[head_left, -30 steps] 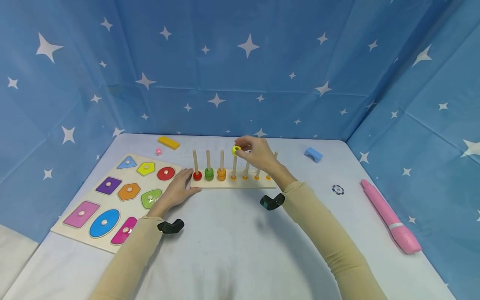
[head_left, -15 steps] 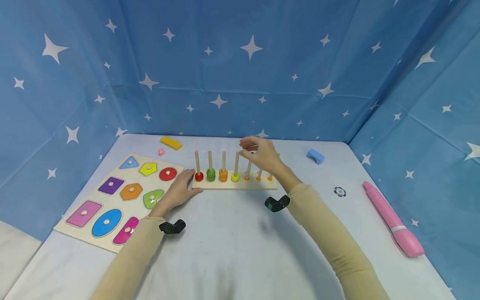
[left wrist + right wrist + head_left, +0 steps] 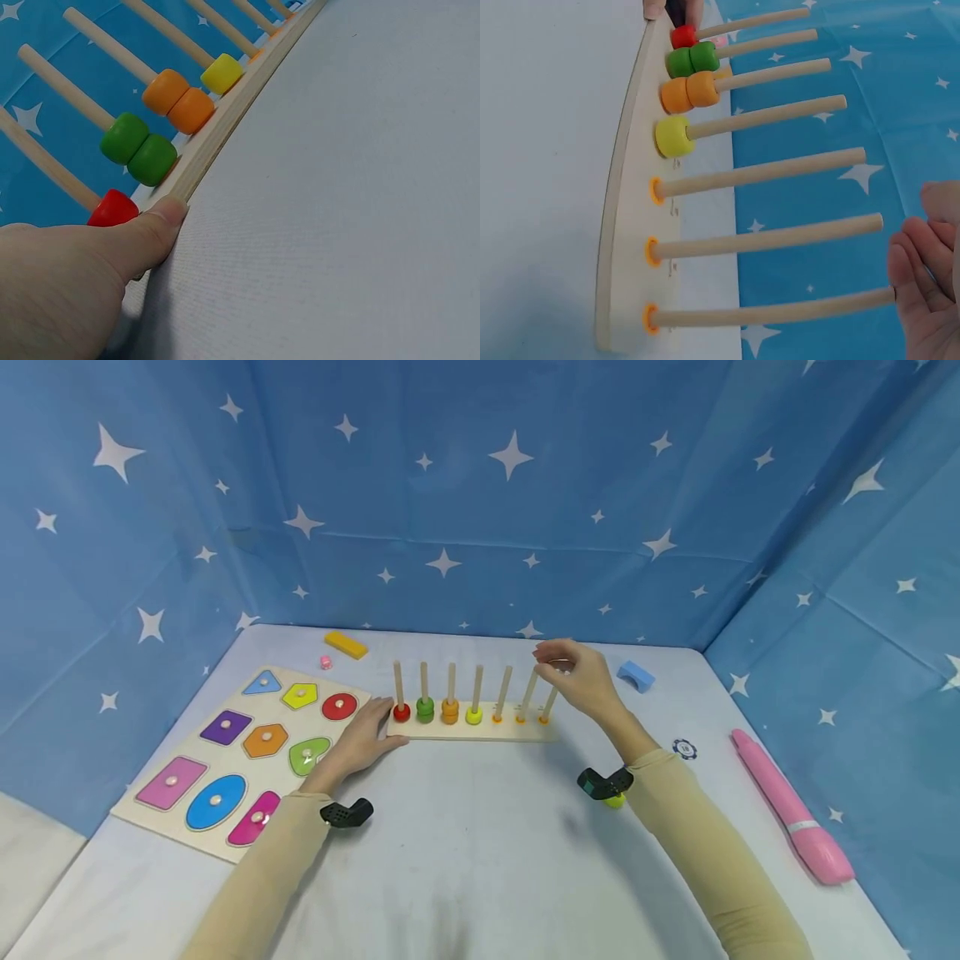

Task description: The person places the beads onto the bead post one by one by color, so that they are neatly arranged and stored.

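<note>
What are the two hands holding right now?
The left hand presses the peg board at its left end. The right hand holds nothing.

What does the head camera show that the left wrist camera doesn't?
Only the head view shows the shape puzzle board, the pink pen, the blue block, the yellow block, and the right hand near the last pegs, holding nothing visible. Only the left wrist view shows close up the left thumb pressing the end of the wooden peg base. Both share the left hand at the base, plus the red bead, green beads, orange beads and yellow bead.
</note>
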Action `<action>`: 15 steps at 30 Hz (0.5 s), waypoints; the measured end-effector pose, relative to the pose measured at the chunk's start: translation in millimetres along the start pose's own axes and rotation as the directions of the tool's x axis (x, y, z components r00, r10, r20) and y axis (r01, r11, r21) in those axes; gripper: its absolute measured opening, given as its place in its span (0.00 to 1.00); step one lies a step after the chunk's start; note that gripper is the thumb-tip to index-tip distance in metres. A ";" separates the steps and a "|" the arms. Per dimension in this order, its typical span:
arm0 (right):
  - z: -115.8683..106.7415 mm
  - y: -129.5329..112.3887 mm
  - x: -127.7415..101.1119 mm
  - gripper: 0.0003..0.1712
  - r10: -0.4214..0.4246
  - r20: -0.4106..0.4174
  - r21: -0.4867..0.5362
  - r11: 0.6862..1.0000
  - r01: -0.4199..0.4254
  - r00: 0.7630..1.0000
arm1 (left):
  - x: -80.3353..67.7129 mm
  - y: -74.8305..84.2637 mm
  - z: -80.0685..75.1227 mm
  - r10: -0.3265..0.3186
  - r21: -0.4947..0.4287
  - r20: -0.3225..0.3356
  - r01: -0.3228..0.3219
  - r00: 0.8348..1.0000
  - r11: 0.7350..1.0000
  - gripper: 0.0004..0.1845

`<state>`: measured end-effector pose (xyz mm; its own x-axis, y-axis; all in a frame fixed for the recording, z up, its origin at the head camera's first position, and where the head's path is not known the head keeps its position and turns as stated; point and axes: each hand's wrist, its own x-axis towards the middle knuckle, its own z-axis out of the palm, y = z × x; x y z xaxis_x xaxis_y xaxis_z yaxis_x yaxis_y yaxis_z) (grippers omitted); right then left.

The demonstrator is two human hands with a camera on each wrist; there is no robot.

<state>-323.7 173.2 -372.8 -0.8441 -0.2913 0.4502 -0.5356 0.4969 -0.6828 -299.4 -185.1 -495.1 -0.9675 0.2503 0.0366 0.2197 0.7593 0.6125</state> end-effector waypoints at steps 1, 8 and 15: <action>-3.4 -4.4 -3.6 0.16 -0.004 -0.003 0.004 1.000 0.004 1.000 | 0.3 0.5 0.3 0.000 0.001 0.001 0.000 1.000 1.000 0.44; -22.9 -25.3 -24.4 0.15 -0.014 -0.035 0.045 0.999 0.015 0.999 | 0.2 3.3 0.1 -0.005 0.000 0.010 0.005 1.000 1.000 0.44; -35.8 -9.7 -44.3 0.15 0.024 -0.022 0.030 0.999 -0.023 0.999 | -0.2 3.3 -1.9 -0.014 0.009 0.014 0.014 1.000 1.000 0.43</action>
<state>-280.3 210.4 -365.5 -0.8560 -0.2610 0.4463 -0.5163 0.4790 -0.7099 -298.7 -183.8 -491.6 -0.9687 0.2475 0.0169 0.2069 0.7685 0.6055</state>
